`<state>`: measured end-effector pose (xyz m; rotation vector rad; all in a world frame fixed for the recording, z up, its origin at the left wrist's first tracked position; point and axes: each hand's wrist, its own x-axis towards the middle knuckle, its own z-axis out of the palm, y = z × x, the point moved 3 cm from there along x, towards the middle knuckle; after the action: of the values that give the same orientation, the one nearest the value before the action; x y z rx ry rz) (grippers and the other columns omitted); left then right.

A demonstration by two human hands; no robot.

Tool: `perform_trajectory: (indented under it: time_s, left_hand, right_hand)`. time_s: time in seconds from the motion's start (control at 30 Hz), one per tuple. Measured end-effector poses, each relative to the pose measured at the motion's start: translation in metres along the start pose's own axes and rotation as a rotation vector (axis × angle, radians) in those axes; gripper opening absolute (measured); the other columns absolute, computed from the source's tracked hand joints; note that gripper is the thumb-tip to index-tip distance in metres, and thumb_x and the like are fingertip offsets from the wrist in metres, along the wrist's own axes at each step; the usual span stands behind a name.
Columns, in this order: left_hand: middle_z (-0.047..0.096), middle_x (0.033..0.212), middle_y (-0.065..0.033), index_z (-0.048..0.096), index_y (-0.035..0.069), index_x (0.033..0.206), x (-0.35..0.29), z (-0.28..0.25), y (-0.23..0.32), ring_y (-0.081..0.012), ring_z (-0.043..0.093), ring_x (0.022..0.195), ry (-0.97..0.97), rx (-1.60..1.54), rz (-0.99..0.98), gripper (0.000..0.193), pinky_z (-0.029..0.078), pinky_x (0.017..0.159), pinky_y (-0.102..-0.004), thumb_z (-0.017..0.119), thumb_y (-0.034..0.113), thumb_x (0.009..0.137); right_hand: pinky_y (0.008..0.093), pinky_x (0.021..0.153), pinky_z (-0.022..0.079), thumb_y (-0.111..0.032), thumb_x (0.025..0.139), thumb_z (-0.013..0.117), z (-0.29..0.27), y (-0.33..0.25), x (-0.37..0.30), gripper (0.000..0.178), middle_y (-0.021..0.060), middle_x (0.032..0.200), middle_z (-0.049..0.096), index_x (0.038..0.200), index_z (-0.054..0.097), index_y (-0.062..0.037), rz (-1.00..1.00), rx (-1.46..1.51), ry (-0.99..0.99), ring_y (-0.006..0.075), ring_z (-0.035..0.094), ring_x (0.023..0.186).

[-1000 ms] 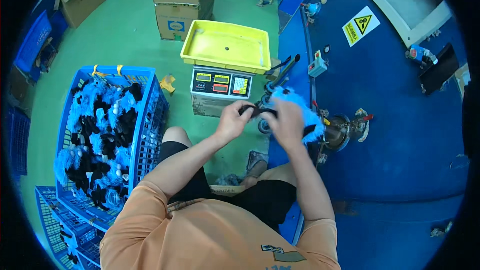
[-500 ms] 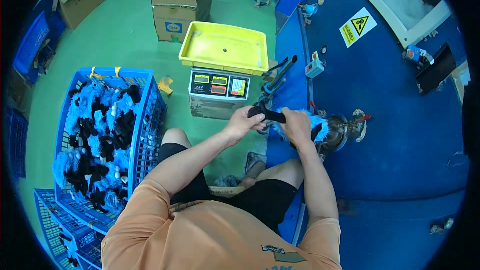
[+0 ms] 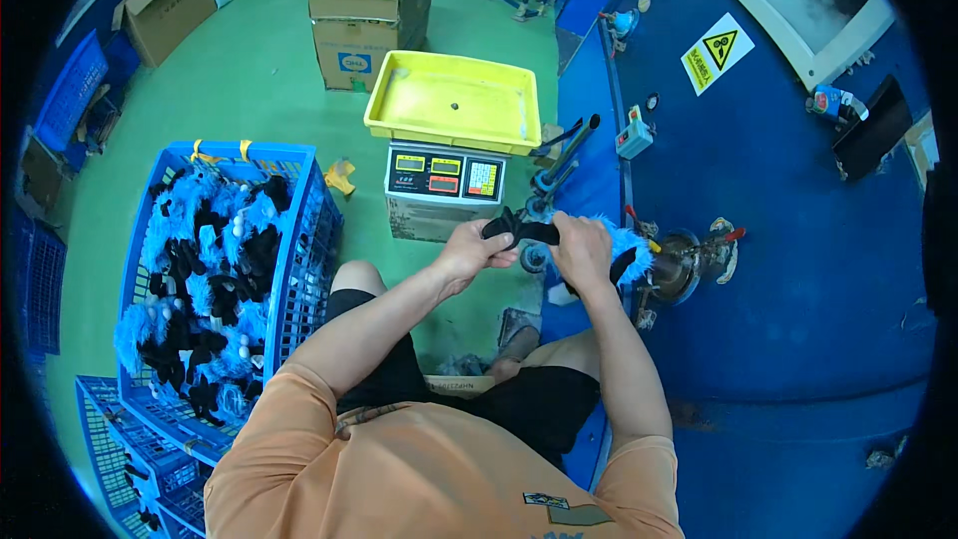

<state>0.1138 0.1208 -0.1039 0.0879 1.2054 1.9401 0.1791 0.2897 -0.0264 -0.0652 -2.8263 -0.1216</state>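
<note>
A bright blue furry plush piece (image 3: 629,245) with black limbs is in front of me, beside the round metal nozzle (image 3: 677,274) of the blue machine. My left hand (image 3: 465,256) is closed on one end of a black plush limb (image 3: 539,233), its thumb pressed to the fabric. Close by, my right hand (image 3: 584,250) grips the same limb where it meets the blue fur. The limb spans the gap between both hands. Part of the blue body is hidden behind my right hand and forearm. Whether it touches the nozzle I cannot tell.
To my left stands a blue plastic basket (image 3: 301,210) heaped with blue and black plush pieces. A digital scale (image 3: 444,185) carries a yellow tray (image 3: 454,105) ahead. Beyond it is a cardboard box (image 3: 349,45). The blue machine wall (image 3: 778,200) fills the right side.
Both hands have shifted slightly left with the black limb between them. The limb curves more now. The view has moved a little, and a yellow part by the nozzle has come into sight.
</note>
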Motion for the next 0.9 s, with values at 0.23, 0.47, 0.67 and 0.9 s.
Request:
perform_trajectory:
  time_s: [0.23,0.47,0.67,0.9]
  left_hand:
    - [0.069,0.097,-0.0156,0.056,-0.006,0.11,0.005,0.018,-0.007,-0.0197,0.071,0.082,-0.064,-0.082,0.027,0.017,0.061,0.074,-0.0255,0.059,0.002,0.096]
    - [0.069,0.095,-0.0151,0.055,-0.004,0.11,0.011,0.036,-0.018,-0.0206,0.071,0.08,-0.102,-0.07,0.085,0.015,0.061,0.073,-0.0277,0.058,0.001,0.096]
    - [0.07,0.091,-0.0147,0.058,-0.004,0.106,0.014,0.032,-0.014,-0.0203,0.07,0.078,-0.151,0.019,0.101,0.013,0.059,0.07,-0.0288,0.057,0.003,0.095]
    - [0.069,0.089,-0.0128,0.061,-0.004,0.105,0.013,-0.004,0.0,-0.0173,0.069,0.076,-0.144,0.005,0.081,0.013,0.059,0.071,-0.0268,0.06,0.003,0.095]
  right_hand:
    - [0.0404,0.076,0.048,-0.017,0.07,0.076,-0.004,0.022,-0.006,0.024,0.0076,0.077,0.065,0.083,0.058,-0.0096,-0.061,-0.001,-0.011,0.0288,0.062,0.077]
    - [0.04,0.077,0.048,-0.017,0.07,0.076,-0.004,0.041,-0.018,0.025,0.0078,0.078,0.065,0.086,0.058,-0.0098,-0.053,-0.033,-0.01,0.0287,0.062,0.079]
    - [0.0403,0.077,0.047,-0.016,0.07,0.076,-0.002,0.04,-0.017,0.026,0.0082,0.078,0.065,0.087,0.059,-0.0098,-0.006,-0.035,-0.063,0.0297,0.062,0.08]
    - [0.0422,0.074,0.048,-0.017,0.07,0.075,-0.006,0.01,-0.003,0.024,0.0092,0.08,0.067,0.087,0.059,-0.0097,0.061,-0.033,-0.126,0.0318,0.063,0.079]
